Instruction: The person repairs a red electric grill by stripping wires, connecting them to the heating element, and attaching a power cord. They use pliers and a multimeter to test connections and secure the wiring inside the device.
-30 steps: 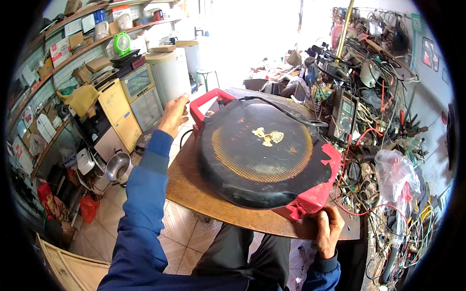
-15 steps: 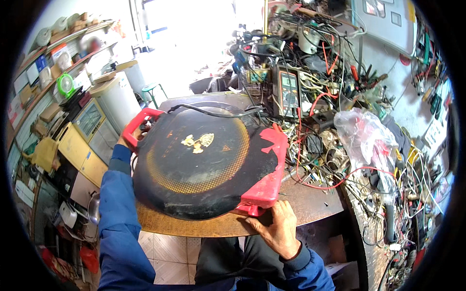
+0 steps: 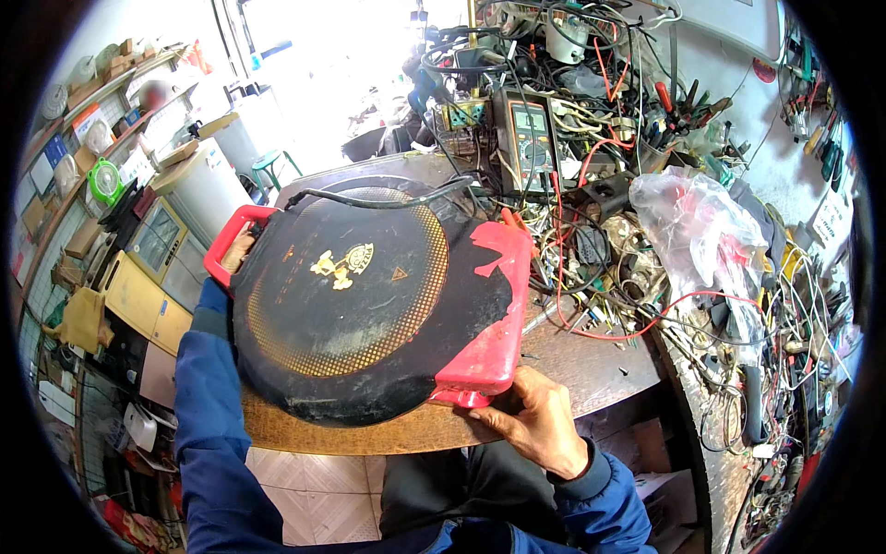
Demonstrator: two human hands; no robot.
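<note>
A round black electric griddle [image 3: 332,295] with red plastic handles rests on the wooden bench in front of me. Its worn top carries a ring of gold dots and a gold emblem. At its left side my left hand [image 3: 242,249] grips the red loop handle [image 3: 221,242], its fingers partly hidden. My right hand [image 3: 543,423] holds the near corner of the red right-hand piece [image 3: 484,355], thumb in front and fingertips tucked behind it. Across the far rim lies a black power cord [image 3: 388,198].
A multimeter [image 3: 530,138] stands behind the griddle, its red lead [image 3: 609,334] trailing over the bench [image 3: 591,379]. Tangled wires and a clear plastic bag [image 3: 697,231] crowd the right. Shelves and a yellow cabinet [image 3: 148,297] are at the left.
The griddle and both hands sit further left in the view, and the background has shifted left and up too. Both hands keep their places on the griddle.
</note>
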